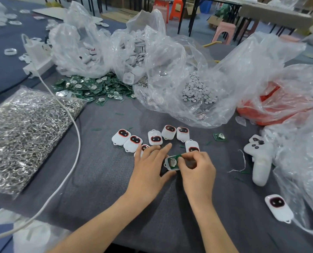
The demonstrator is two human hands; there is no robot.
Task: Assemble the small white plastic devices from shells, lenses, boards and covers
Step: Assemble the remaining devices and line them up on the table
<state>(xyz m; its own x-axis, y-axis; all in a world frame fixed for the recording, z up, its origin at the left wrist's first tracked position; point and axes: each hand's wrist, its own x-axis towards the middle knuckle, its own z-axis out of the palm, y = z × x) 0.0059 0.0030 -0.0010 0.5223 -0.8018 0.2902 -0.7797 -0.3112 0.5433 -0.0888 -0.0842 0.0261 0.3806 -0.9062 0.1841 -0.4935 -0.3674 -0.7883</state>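
The open shell (pixel 170 166), with a green board (pixel 178 158) lying in it, is being held just above the tabletop (pixel 106 179), near the middle of its near edge and directly between the two hands. Its long axis is running left to right, loop end toward the left hand (pixel 148 167). That hand is bracing the shell with its thumb against the near rim, the index finger being stretched forward. The right hand (pixel 197 168), equally near, is pinching the board's right end with curled fingertips, probably so that it can be pressed home. Closed devices (pixel 155 138) are lying in an arc just beyond.
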